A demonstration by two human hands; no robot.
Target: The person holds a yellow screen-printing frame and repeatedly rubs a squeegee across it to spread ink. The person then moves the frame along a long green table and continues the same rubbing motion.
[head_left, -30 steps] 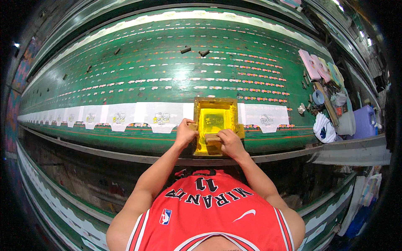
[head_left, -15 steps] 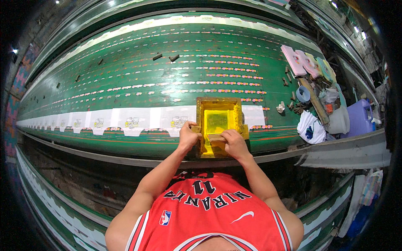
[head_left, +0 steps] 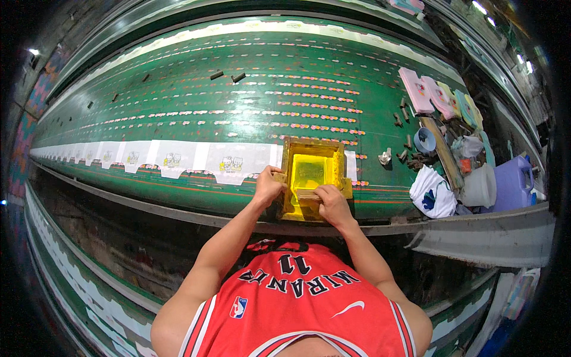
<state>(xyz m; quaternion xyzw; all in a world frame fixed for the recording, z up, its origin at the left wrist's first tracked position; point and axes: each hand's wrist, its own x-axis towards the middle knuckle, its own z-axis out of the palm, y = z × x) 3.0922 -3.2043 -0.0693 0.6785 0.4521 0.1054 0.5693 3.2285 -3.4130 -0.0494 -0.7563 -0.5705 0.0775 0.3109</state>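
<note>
A wooden-sided screen-printing frame (head_left: 313, 143) stands at the near edge of the green table, over the right end of a row of white cut pieces. Its mesh (head_left: 309, 168) is yellow, and thick yellow ink lies along the right inner side. My left hand (head_left: 270, 186) is closed on the frame's left side, near a small tab there. Inside the frame, my right hand (head_left: 333, 204) pinches a flat wooden squeegee (head_left: 308, 194) held crosswise near the front. Ink hides the squeegee's lower edge. Left of the frame, a white piece (head_left: 232, 162) bears a small yellow-and-black drawing.
The long green table (head_left: 196, 128) carries rows of small coloured prints and a few dark short cylinders (head_left: 239, 77). To the right are pink foam-like shapes (head_left: 416, 89), a blue tub (head_left: 424, 140), a wooden plank (head_left: 443, 152), a white cloth (head_left: 434, 191) and a purple jug (head_left: 513, 181).
The frame has shifted right along the table with both my hands, covering more of the row's right end. The squeegee stays near the front inside it. My view has turned slightly.
</note>
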